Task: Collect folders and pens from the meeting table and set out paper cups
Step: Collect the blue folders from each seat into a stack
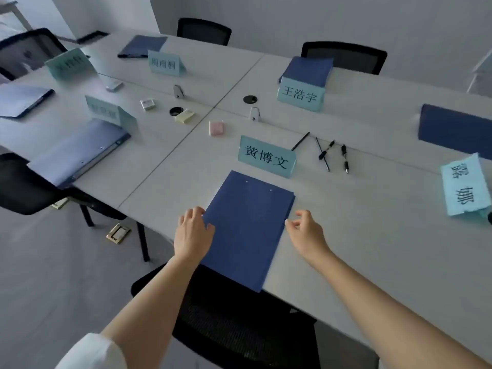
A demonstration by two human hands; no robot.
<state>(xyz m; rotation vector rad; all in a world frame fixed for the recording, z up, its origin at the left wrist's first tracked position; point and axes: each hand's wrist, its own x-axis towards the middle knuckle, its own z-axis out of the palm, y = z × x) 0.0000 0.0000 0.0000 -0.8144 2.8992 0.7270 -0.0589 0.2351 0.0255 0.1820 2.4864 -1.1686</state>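
I had both hands down at the near edge of the table (346,235), either side of the nearest folder (247,227). It lay flat and closed, its bottom end hanging a little over that edge above the chair (239,320). My left hand (193,233) rested on its left margin, fingers bent over the edge and touching the cover, though I could not tell whether they had got underneath. My right hand (306,233) sat just beside the right margin, fingers loosely curled, holding nothing and not clearly touching.

So I judged this was the collecting step, first folder, barely begun. The next move called for both hands closing on the long edges and lifting it level, since a loose cover would flop open.

Plenty was left. Pens (328,154) lay in a small scatter past the name card (266,157), towards the table's middle seam. Other folders waited too: one by the left edge (77,153), one at the right edge (455,131), one on the far side (307,70), one at the far left corner (142,46) and one cut off at the left (22,99).

As for containers, each folder was shut, so I could not see what was inside any of them. No paper cups showed anywhere on the table.
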